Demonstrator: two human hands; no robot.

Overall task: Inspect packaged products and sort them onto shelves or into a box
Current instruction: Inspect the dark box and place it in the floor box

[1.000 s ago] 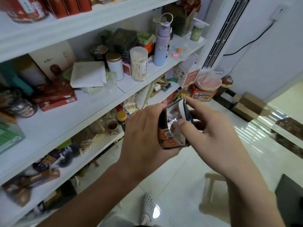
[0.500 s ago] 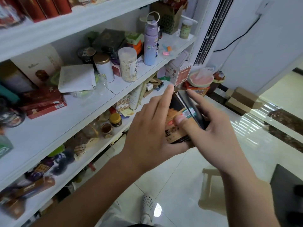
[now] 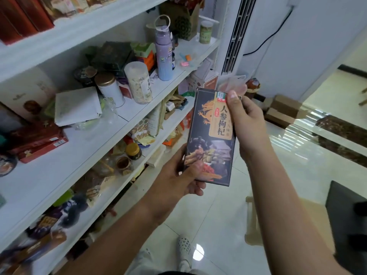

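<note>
While box (image 3: 210,135) is held upright in air beside shelves (image 3: 79,147), L hand (image 3: 174,181) grips its lower corner, R hand (image 3: 246,124) pinches top edge. Best to turn slowly, check label & seams w/ firm grip.

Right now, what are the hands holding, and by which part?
A dark dragon-printed box: the left hand grips its bottom left corner, the right hand its top right edge.
</note>
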